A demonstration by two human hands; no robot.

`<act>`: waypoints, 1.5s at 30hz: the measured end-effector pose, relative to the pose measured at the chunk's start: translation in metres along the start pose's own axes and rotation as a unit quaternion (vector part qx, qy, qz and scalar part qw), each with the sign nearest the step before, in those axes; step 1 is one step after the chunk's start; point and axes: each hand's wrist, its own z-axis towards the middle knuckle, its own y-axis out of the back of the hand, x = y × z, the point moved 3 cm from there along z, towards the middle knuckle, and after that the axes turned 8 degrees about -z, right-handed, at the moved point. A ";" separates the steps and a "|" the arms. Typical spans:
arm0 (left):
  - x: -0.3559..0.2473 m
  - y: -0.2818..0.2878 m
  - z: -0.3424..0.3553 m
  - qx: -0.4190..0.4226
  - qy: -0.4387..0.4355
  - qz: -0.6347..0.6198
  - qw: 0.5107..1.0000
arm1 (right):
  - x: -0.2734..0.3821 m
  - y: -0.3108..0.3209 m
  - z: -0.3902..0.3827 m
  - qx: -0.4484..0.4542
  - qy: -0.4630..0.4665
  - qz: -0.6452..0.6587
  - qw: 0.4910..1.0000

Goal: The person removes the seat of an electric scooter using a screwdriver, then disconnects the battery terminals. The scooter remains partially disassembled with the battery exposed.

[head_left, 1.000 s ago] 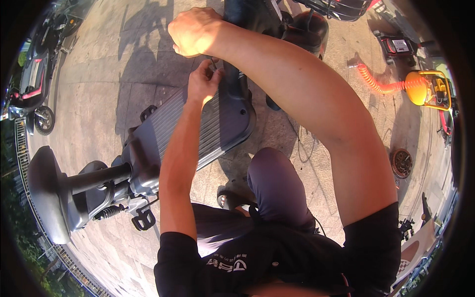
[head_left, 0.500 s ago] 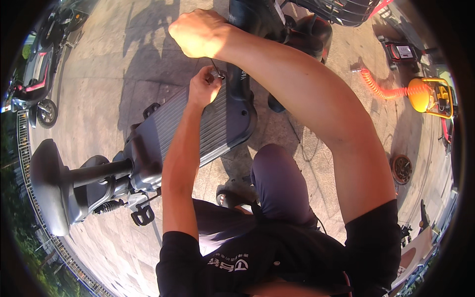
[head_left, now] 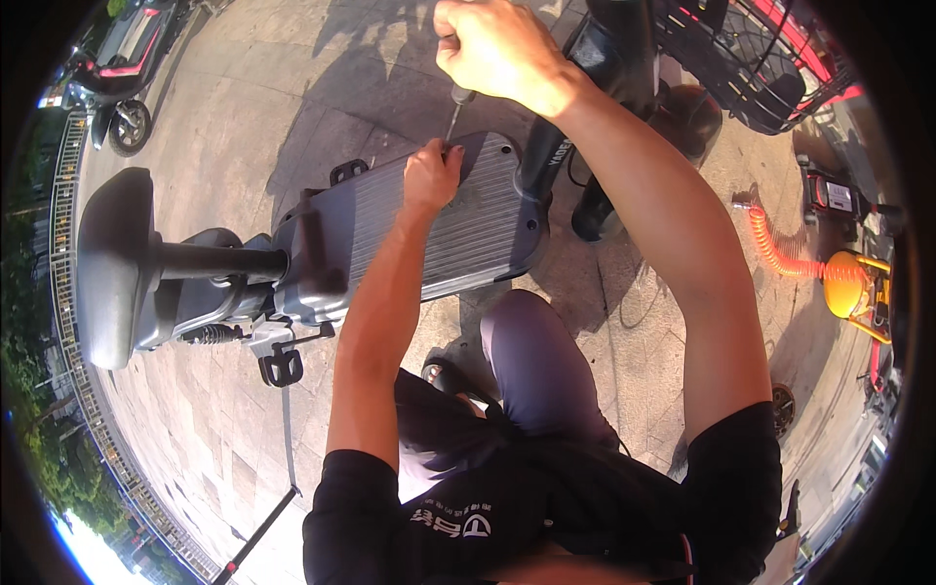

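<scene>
My right hand (head_left: 502,49) is closed around a screwdriver (head_left: 460,96), its dark handle end and thin shaft showing below the fist. The shaft points down to my left hand (head_left: 432,177), whose fingers are pinched at its lower end. Those fingers hide the tip and anything small between them. Both hands are over the far side of the ribbed grey footboard (head_left: 468,210) of an electric scooter. Dark holes (head_left: 506,150) show at the footboard's front corners, beside the black steering column (head_left: 556,156).
The scooter's black seat (head_left: 117,268) is at left, a pedal (head_left: 281,368) below it. A wire basket (head_left: 751,63) stands at upper right. An orange coiled hose (head_left: 775,249) runs to a yellow tool (head_left: 850,283) on the paving. Another scooter (head_left: 122,73) is parked far left.
The view has shifted, and the scooter appears further right and turned. My hands are now further from the steering column, along the footboard's far side. More of the screwdriver shows.
</scene>
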 end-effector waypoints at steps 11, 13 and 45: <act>-0.011 0.144 -0.180 -0.122 0.301 -0.601 0.730 | 0.118 -0.124 0.060 -0.024 0.029 0.267 0.963; -0.012 0.151 -0.189 -0.131 0.304 -0.606 0.723 | 0.153 -0.155 0.067 0.003 0.059 0.266 0.962; -0.015 0.196 -0.171 -0.010 0.260 -0.671 0.694 | 0.265 -0.247 0.114 0.191 0.152 0.152 0.958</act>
